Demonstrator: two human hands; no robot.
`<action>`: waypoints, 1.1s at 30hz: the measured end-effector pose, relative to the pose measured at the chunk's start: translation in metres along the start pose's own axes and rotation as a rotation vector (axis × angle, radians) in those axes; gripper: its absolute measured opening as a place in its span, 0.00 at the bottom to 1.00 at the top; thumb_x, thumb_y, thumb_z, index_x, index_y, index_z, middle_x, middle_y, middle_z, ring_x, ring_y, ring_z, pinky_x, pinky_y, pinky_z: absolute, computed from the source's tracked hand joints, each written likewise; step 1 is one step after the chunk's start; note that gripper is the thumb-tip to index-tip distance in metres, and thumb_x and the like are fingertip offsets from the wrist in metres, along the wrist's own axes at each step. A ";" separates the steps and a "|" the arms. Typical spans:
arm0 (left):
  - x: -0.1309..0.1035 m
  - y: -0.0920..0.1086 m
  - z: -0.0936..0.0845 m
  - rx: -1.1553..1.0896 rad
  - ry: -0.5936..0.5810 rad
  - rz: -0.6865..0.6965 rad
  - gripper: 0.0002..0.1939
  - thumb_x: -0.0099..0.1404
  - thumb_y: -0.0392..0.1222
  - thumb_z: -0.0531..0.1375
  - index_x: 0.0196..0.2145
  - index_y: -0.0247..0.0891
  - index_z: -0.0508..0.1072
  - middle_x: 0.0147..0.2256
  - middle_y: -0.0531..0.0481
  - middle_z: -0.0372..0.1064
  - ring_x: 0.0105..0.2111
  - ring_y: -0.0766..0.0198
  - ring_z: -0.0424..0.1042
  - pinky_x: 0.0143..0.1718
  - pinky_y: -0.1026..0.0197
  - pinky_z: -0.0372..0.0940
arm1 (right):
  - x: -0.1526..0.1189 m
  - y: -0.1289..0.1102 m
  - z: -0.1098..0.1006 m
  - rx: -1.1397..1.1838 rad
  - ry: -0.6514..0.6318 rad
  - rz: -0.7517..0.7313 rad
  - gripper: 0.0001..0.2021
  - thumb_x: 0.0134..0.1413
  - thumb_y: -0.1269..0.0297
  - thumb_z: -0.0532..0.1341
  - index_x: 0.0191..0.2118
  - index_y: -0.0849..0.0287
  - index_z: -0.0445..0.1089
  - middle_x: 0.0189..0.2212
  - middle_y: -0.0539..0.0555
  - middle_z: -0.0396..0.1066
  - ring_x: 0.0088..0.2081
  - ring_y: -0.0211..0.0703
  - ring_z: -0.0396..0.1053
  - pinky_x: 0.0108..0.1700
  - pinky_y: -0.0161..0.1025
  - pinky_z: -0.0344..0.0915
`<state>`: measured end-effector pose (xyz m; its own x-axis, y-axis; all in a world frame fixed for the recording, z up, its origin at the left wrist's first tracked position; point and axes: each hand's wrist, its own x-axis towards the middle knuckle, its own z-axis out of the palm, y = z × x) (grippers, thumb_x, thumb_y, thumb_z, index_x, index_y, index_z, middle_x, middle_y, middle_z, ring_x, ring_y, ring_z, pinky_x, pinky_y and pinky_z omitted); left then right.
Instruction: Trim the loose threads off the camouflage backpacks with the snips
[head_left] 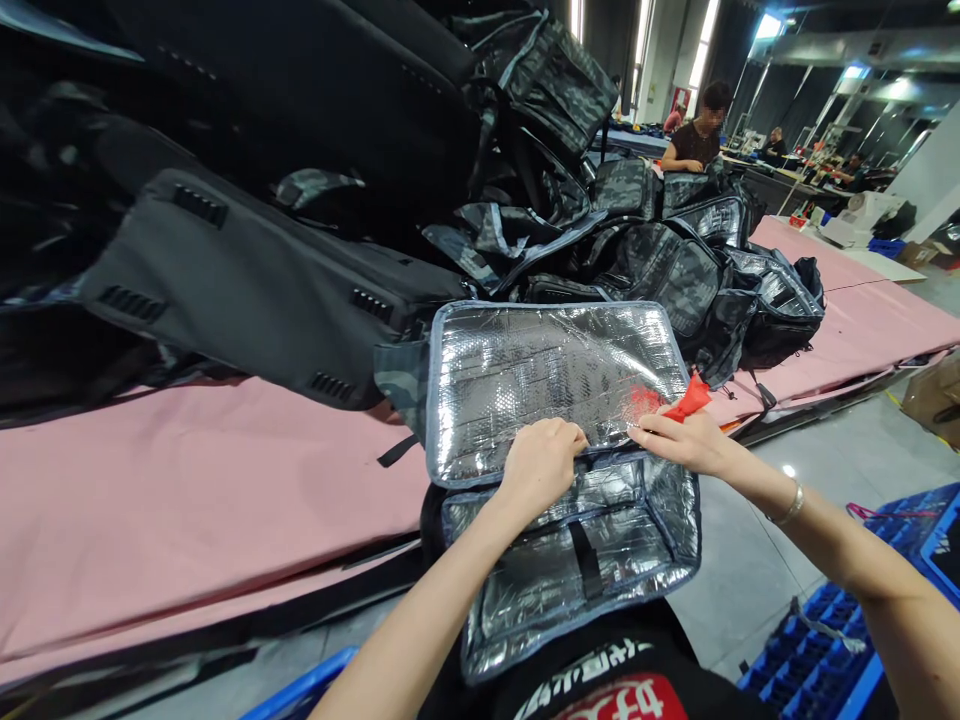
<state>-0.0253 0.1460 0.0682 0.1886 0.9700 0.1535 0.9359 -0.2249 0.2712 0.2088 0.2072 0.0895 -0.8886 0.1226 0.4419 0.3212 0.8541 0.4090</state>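
Note:
An insulated bag (551,390) with a silver foil lining lies with its lid folded back, at the pink table's front edge and over my lap. My left hand (544,462) is closed, its fingers curled on the lid's lower edge near the seam. Across from it, my right hand (686,440) is closed on a crumpled red cloth (688,398), its fingertips at the same edge. A red reflection shows on the foil beside it. Inside the lower compartment (525,600) runs a black strap (586,560).
Camouflage bags (660,270) and large black bags (255,270) are piled along the pink table (187,510). Blue plastic crates (817,640) stand on the floor at right. Another person (697,135) works farther back. A cardboard box (934,400) sits at the right edge.

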 end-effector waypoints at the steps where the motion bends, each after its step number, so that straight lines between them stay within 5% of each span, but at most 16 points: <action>1: 0.000 0.000 0.000 0.004 0.000 -0.001 0.11 0.64 0.37 0.49 0.29 0.38 0.70 0.30 0.47 0.70 0.34 0.59 0.68 0.35 0.59 0.57 | 0.001 -0.001 0.000 -0.017 -0.009 -0.017 0.14 0.58 0.78 0.52 0.45 0.57 0.67 0.38 0.50 0.73 0.29 0.32 0.65 0.21 0.32 0.49; 21: 0.000 0.002 -0.003 0.013 -0.008 -0.005 0.10 0.64 0.36 0.50 0.30 0.38 0.69 0.30 0.47 0.69 0.34 0.60 0.67 0.35 0.59 0.57 | 0.002 -0.001 0.002 -0.018 -0.065 -0.059 0.15 0.57 0.78 0.51 0.46 0.56 0.66 0.40 0.51 0.73 0.21 0.29 0.60 0.18 0.34 0.42; 29: -0.001 0.001 -0.001 0.010 0.006 -0.007 0.10 0.64 0.37 0.50 0.31 0.38 0.70 0.31 0.48 0.70 0.33 0.60 0.67 0.33 0.59 0.56 | 0.005 0.001 0.003 -0.039 -0.030 -0.081 0.13 0.58 0.77 0.50 0.42 0.59 0.69 0.37 0.51 0.74 0.18 0.29 0.58 0.19 0.34 0.46; 33: -0.007 0.000 0.004 -0.004 0.077 0.046 0.11 0.66 0.38 0.48 0.31 0.38 0.70 0.30 0.48 0.69 0.32 0.61 0.66 0.33 0.59 0.56 | 0.000 -0.001 0.001 0.058 0.033 0.004 0.10 0.59 0.72 0.53 0.42 0.58 0.69 0.36 0.52 0.74 0.26 0.33 0.65 0.21 0.31 0.52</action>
<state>-0.0255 0.1394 0.0632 0.2077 0.9488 0.2382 0.9254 -0.2695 0.2664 0.2081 0.2067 0.0879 -0.8758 0.1099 0.4701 0.3042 0.8817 0.3607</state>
